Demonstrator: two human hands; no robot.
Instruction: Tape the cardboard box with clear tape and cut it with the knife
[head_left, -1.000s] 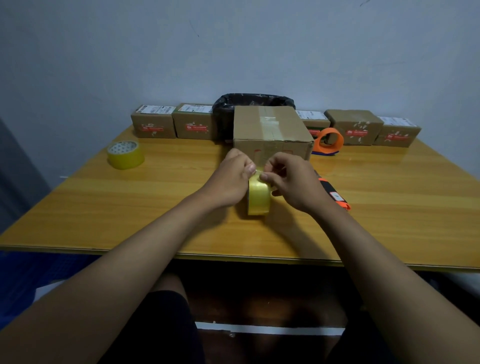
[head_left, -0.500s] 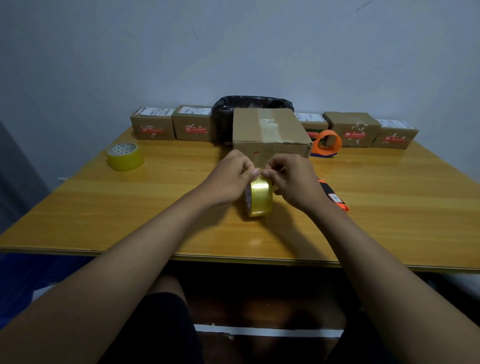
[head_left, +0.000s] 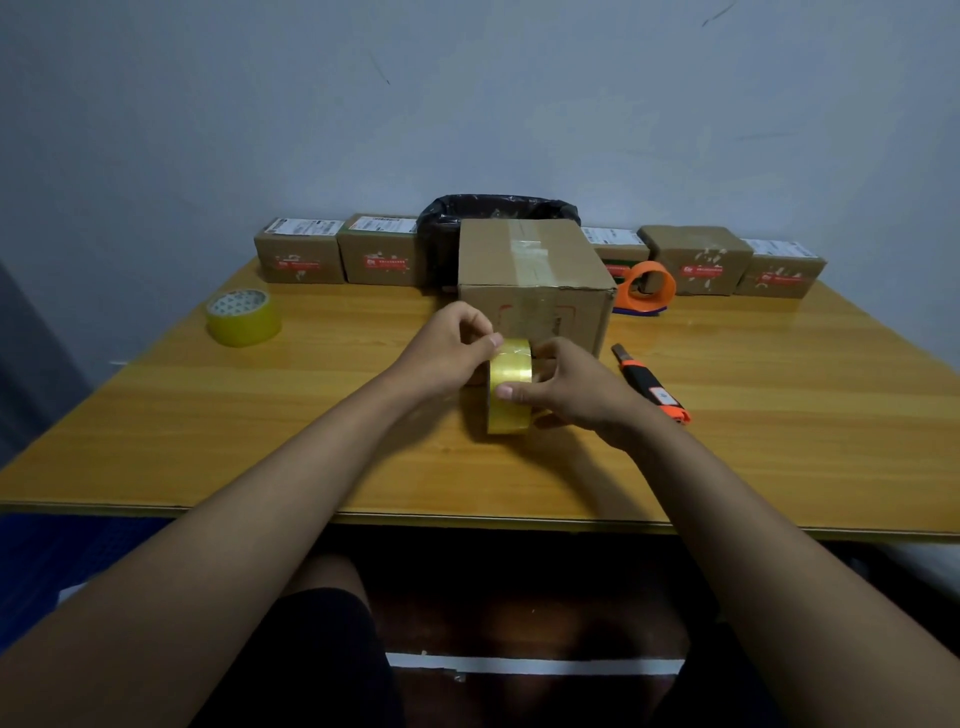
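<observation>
A roll of clear, yellowish tape stands on edge on the wooden table, just in front of the cardboard box. My left hand pinches the top of the roll at its left side. My right hand grips the roll from the right, thumb pressed on its outer face. The box is closed, with tape along its top seam. An orange and black knife lies on the table to the right of my right hand, untouched.
A second yellow tape roll lies flat at the left. An orange tape dispenser sits right of the box. Several small labelled boxes line the back edge, with a black bag behind the big box.
My right hand has slid down from the top of the roll onto its outer face. The left hand keeps its pinch at the top. The roll stays in place.
</observation>
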